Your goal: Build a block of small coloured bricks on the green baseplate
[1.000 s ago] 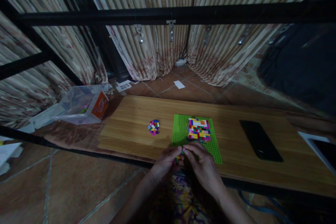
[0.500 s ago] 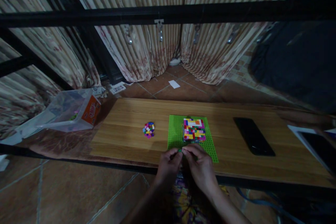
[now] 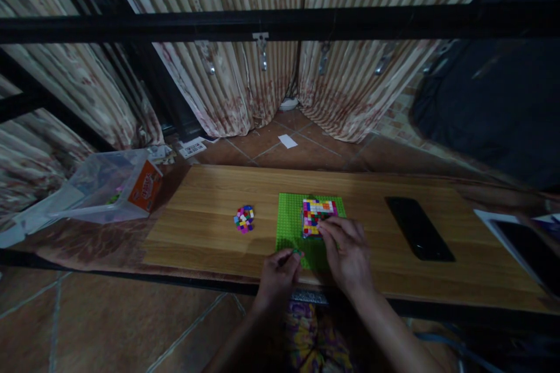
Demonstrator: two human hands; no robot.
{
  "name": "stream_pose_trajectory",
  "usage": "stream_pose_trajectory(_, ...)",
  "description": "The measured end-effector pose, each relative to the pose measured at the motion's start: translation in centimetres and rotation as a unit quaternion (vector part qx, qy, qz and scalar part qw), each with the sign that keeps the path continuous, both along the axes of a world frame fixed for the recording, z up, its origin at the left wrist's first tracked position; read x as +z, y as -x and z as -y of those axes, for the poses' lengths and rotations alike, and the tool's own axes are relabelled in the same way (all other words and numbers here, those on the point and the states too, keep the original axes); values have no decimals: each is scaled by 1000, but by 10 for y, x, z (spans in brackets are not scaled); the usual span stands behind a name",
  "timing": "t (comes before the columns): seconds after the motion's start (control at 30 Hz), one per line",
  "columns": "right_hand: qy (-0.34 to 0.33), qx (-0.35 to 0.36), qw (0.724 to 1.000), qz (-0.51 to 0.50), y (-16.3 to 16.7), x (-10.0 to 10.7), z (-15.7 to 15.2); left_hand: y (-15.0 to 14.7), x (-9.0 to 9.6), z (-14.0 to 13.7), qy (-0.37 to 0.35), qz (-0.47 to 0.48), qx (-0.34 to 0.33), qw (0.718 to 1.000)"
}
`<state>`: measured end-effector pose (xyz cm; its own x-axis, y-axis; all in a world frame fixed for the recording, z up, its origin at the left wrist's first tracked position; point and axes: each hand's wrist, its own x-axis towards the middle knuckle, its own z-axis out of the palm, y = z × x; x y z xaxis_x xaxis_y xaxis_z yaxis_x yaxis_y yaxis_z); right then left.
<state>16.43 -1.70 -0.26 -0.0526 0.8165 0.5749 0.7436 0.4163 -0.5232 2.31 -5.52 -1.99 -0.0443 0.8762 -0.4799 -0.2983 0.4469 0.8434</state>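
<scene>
A green baseplate (image 3: pixel 286 215) lies on the wooden table, and a block of many-coloured toy bricks (image 3: pixel 310 218) stands on it. Near the table's front edge, by the plate's lower left, my left hand (image 3: pixel 280 271) pinches a small green toy brick (image 3: pixel 298 252). My right hand (image 3: pixel 350 253) reaches over the plate, thumb and forefinger pressed together at the top of the block. Whatever sits between those fingertips is hidden, and the hand covers the block's lower right part.
Left of the plate, a small pile of loose bricks (image 3: pixel 244 219) lies on the wooden table (image 3: pixel 210 186). A black phone (image 3: pixel 419 228) is to the right, with a dark tablet-like thing (image 3: pixel 529 250) beyond it. A clear plastic box (image 3: pixel 105 180) with an orange label stands at far left.
My right hand has moved away from my left hand, forward and right, onto the brick block. My left hand stays near the front edge with the green brick.
</scene>
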Motion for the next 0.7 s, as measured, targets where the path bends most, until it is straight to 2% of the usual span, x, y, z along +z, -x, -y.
stream_pose_trajectory(0.23,12,9,999,45,-2,0,-17,2,6,-3,28,16,-2,999)
stream_pose_trajectory(0.57,2,7,1000,-18,-2,-8,-21,3,9,-3,53,39,5,998)
stream_pose_trajectory(0.7,-17,15,1000,17,-3,-12,-18,5,14,-3,59,54,12,997)
